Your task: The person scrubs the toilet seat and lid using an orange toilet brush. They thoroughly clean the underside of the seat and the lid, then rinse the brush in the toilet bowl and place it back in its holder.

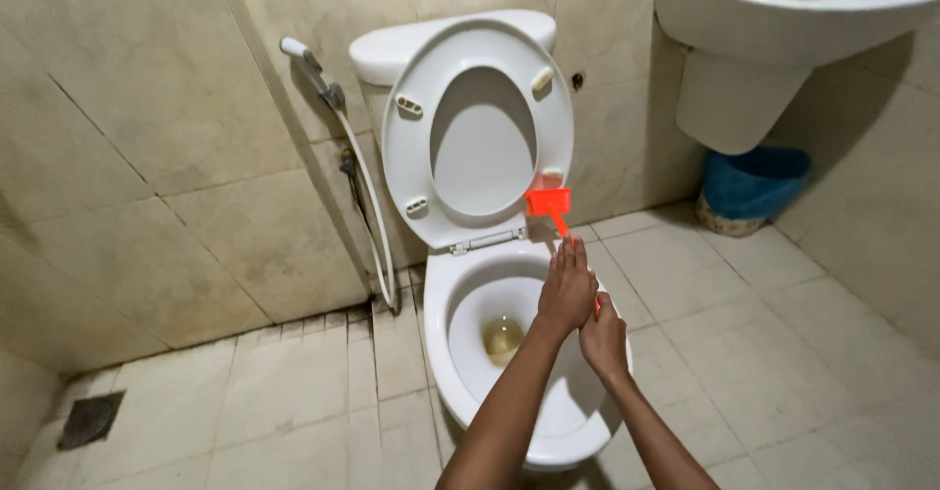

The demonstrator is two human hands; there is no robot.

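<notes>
Holding a thin orange plastic brush [554, 214] over the white ceramic toilet bowl [460, 353].
Both hands meet at the handle: right hand [604, 338] wrapped shut around its lower end, left hand [567, 289] laid flat on it, fingers straight. Brush head points toward twelve o'clock, near the raised seat [421, 172]. It looks light, stiff, perhaps slippery; best gripped low on the handle.

No packages, labels, signs or screens are in view.
Walls, floor and fixtures were checked — no printed or packaged item shows on any of them.
</notes>
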